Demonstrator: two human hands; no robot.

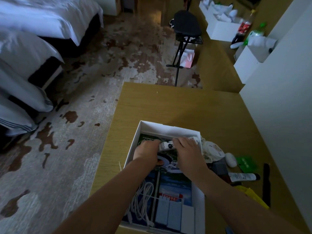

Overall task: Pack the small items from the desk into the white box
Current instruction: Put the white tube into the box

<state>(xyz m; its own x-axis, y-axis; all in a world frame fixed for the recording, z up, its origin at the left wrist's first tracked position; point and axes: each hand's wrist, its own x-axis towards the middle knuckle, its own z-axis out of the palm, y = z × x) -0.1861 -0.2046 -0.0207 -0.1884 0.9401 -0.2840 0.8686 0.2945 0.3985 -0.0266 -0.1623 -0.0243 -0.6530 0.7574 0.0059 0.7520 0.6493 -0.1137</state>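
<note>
Head view: a desk is seen lower centre, one white box set on it. At the box's far end one tube, long axis left-right, is gripped by the curled left hand and right hand. A second tube is seen lower right, on the desk.

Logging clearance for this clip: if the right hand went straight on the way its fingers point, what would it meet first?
Probably the far wall of the white cardboard box; the right hand holds the white plastic tube just short of it. Depth is unclear.
</note>
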